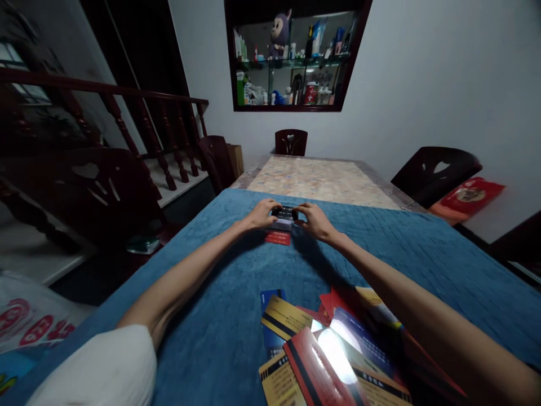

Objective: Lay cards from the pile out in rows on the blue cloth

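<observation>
2 hands, left [264, 214] and right [316, 220], grip 1 dark box [284, 213] at the frame's center, above 1 red card [278, 238].

Blue cloth [220, 293], matt, softly napped, creased at right. Cards [321, 361] at bottom centre: smooth, glossy, plastic-looking, strong glare. Chair [435, 172] at right: dark, smooth, wood-like. Cabinet shelf [296, 63] at top: clear glass.

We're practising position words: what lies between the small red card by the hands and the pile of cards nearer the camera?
Only a bare stretch of blue cloth lies between the red card and the pile of cards; the head view shows it.
</observation>
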`<state>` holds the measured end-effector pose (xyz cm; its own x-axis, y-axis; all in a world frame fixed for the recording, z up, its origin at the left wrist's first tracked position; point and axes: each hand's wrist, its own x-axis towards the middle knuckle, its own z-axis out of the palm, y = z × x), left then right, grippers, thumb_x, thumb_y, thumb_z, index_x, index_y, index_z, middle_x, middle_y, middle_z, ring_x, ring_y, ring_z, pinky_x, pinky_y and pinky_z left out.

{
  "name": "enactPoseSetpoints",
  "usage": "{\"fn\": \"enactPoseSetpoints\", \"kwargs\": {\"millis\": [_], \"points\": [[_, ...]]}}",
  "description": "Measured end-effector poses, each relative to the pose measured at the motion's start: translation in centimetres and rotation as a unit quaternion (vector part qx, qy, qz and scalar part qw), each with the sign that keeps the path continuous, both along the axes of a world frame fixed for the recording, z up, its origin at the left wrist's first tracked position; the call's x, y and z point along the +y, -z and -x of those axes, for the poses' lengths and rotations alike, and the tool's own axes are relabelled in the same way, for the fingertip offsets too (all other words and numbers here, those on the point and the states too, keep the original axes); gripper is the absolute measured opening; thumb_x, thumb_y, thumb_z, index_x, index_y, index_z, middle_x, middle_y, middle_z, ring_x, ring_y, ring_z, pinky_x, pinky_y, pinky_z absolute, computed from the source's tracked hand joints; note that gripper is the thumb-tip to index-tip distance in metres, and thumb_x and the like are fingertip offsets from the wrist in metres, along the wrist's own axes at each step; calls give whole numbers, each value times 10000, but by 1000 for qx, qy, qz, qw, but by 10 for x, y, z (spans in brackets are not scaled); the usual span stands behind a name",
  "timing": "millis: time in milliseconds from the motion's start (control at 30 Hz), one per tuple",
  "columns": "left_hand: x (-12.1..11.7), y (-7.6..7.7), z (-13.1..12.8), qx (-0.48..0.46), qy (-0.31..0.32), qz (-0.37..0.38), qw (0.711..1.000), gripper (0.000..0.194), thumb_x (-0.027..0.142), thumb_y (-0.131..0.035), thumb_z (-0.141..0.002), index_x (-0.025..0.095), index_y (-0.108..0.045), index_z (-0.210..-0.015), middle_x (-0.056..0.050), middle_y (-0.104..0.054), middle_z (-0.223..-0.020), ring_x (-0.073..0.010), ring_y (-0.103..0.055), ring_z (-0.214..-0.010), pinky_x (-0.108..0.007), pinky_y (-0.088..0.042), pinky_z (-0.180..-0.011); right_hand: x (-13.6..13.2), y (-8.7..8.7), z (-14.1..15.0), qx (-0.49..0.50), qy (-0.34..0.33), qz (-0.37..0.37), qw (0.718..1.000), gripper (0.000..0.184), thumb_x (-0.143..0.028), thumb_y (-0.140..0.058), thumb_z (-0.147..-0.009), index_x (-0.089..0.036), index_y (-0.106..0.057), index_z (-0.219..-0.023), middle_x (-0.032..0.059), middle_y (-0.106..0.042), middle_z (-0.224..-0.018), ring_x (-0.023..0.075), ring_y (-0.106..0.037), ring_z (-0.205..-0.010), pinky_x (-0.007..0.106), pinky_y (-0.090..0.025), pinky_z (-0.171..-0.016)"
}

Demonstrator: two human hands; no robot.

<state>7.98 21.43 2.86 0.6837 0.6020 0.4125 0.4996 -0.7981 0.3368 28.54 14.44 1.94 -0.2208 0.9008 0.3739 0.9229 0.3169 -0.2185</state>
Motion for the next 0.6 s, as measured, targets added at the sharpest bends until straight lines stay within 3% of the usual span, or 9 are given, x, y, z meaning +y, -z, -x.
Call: {"fn": "enactPoseSetpoints", "kwargs": {"millis": [233, 600], "points": [[33, 9, -13, 14, -29, 39, 999, 403, 47, -661, -608, 149, -744, -989, -76, -722, -985, -258, -640, -942, -369, -491, -946, 35, 12, -1, -9, 26, 29, 999, 405, -130, -618, -798, -162, -682, -1196, 142, -648, -1237, 263, -588, -1117, 343, -432, -972], [54, 20, -18, 57, -63, 80, 993, 413, 55, -604, -637, 154, -749, -1010, -23, -733, -842, -221, -669, -862, -293, -517, -870, 66, 20, 4, -9, 53, 94, 994, 405, -144, -608, -816, -150, -683, -1214, 100, -697, -1190, 248, -623, -1123, 293, -439, -962]]}}
